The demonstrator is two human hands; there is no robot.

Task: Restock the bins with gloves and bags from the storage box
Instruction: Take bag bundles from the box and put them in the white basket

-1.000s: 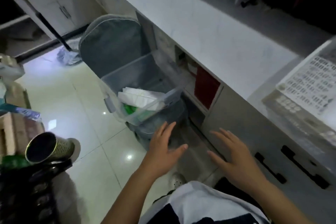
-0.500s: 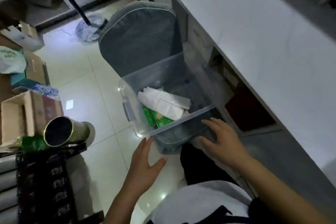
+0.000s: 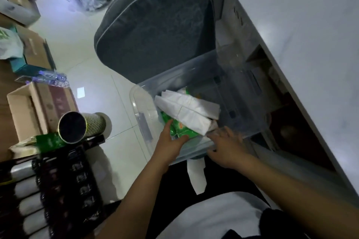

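left hand grips green packet

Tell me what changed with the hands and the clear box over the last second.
Both hands came forward from open air to the clear storage box. The left hand went in and took hold of the green packet; the right hand landed on the near rim. The white packets stayed on top, undisturbed.

Left hand fingertips buried under the green packet. Right hand motion-blurred, grip unreadable. Green packet half covered by the white packs. Counter cut by the right edge.
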